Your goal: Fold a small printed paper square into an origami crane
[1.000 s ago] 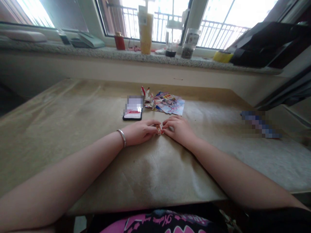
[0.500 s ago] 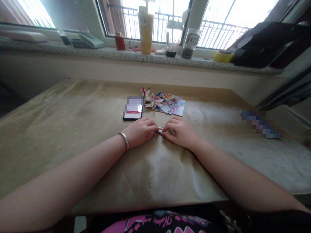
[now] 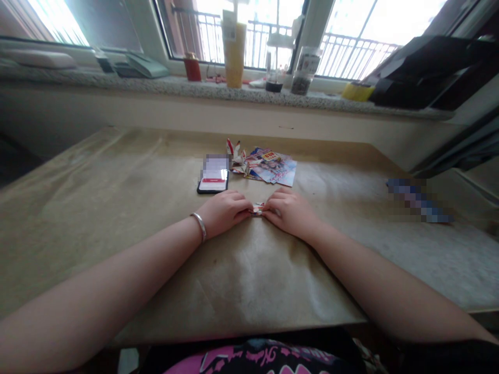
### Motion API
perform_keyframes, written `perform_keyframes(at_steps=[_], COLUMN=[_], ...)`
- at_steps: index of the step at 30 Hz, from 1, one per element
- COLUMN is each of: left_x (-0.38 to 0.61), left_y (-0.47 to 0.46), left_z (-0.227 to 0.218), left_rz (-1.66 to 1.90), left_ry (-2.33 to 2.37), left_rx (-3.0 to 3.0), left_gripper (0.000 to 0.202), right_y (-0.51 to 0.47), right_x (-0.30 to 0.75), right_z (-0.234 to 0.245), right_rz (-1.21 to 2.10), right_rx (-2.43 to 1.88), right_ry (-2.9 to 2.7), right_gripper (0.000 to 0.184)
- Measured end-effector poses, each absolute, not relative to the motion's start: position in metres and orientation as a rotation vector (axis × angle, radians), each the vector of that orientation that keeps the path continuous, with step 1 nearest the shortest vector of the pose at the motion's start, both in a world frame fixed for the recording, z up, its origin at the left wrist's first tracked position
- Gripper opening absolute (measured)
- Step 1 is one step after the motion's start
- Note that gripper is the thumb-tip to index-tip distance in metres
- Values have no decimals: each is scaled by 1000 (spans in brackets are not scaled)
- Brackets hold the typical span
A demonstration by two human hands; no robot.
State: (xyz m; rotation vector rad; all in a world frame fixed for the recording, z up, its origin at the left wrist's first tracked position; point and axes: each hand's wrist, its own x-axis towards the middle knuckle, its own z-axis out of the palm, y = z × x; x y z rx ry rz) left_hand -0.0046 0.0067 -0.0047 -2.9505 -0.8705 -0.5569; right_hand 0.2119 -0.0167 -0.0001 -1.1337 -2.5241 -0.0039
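A small folded piece of printed paper (image 3: 258, 209) lies low over the table between my hands. My left hand (image 3: 227, 212), with a silver bangle on the wrist, pinches its left end. At the right end, the fingers of my right hand (image 3: 290, 213) are closed on the same paper. My fingertips hide both of its ends. Just beyond my left hand lies a phone (image 3: 213, 179) with its screen lit. Folded paper shapes (image 3: 237, 156) stand beside the phone, touching a fanned pile of printed sheets (image 3: 278, 169).
A brown covering spreads over the table (image 3: 117, 208). A blurred bluish item (image 3: 419, 200) lies at the right. On the window sill (image 3: 148, 83) stand a red jar (image 3: 192, 67), a tall yellow container (image 3: 234, 57), clear containers (image 3: 304, 72) and a black bag (image 3: 421, 72).
My fingertips have moved slightly apart, and more of the folded paper shows between them. The phone, paper shapes and sheets have stayed in place.
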Motion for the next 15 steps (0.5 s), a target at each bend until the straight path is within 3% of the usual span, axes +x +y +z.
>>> perform_keyframes(at_steps=[15], left_x=[-1], left_y=[15], left_z=[-13], left_rz=[-621], left_ry=[-1050], left_rx=[-2948], left_gripper=[16], right_y=[-7], right_x=[204], right_z=[-14], right_rz=[209], right_rx=[-1349], right_ry=[-2279], right_gripper=[13])
